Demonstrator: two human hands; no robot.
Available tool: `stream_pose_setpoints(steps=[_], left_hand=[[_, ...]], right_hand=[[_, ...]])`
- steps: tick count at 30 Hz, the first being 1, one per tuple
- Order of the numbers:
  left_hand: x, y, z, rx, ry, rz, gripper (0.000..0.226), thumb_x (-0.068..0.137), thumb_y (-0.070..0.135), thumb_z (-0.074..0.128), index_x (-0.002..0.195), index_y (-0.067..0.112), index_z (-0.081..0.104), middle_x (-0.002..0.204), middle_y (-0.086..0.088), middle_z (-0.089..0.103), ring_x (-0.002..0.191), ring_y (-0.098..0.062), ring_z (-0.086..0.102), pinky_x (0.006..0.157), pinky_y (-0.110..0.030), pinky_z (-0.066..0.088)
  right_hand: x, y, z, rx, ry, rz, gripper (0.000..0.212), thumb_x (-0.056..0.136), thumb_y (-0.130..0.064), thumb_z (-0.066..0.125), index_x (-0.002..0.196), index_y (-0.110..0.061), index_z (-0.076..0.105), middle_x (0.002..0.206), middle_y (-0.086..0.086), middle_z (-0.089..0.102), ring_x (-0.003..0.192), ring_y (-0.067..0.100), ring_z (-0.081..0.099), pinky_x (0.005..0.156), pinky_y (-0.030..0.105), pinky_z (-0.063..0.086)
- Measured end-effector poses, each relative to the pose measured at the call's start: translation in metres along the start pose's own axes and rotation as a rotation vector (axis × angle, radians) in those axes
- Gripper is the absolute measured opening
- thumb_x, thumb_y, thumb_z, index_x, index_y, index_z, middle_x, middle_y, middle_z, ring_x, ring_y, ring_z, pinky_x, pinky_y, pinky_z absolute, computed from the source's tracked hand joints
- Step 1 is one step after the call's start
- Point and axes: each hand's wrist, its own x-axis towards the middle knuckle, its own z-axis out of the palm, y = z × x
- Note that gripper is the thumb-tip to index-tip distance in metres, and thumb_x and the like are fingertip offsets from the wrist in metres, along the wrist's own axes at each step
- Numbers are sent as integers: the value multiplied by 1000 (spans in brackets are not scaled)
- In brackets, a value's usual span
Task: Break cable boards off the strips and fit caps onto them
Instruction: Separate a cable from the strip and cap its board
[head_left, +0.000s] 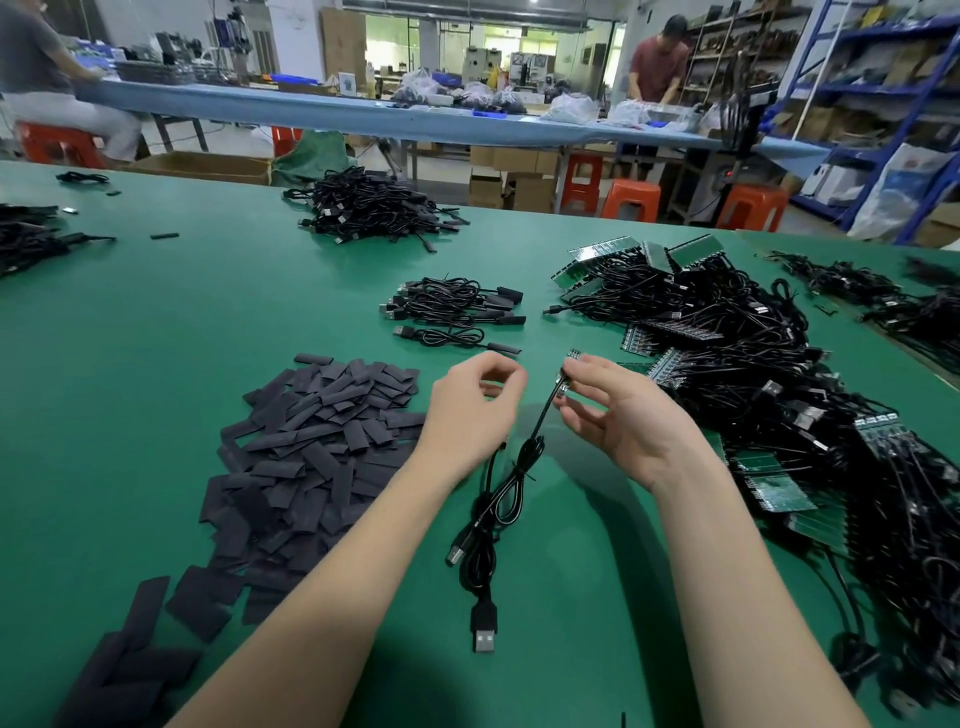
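A small cable board (567, 375) is sitting pinched between the thumb and fingertips of the right hand (618, 415), held up just above the green worktop (156, 338). Its black cable (511, 478) is hanging down from the board and trailing toward the person, ending in a USB plug (483, 635) lying flat on the worktop between the forearms. The left hand (470, 410) is hovering just beside the right one, its fingers curled inward with thumb and fingertips close together; whether it is holding anything cannot be told. To the left of the hands, a loose heap of flat black caps (317, 441) is spreading across the worktop. To the right, a big tangle of cables on green board strips (769, 374) is lying in a pile. Beyond the hands, a small row of finished cables (457, 312) is lying side by side, and farther back a larger heap of cables (371, 208) is sitting near the worktop's far edge.
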Motion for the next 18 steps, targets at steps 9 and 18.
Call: stream_pose_setpoints(steps=[9,18], left_hand=[[-10,2,13,-564,-234,-268,17,95,9,66,112,6,61,88,-9,72,60,-11,65,56,-20,52],[-14,-1,16,-485,-158,-206,7,93,-4,61,92,2,57,84,-8,62,43,-12,59,47,-23,49]], right_hand=[[2,-1,12,-371,91,-131,8,90,-13,74,95,-10,69,85,7,69,55,10,67,62,22,60],[8,-11,76,-1059,158,-808,8,83,-18,68,79,-25,71,71,-16,68,70,1,64,69,8,44]])
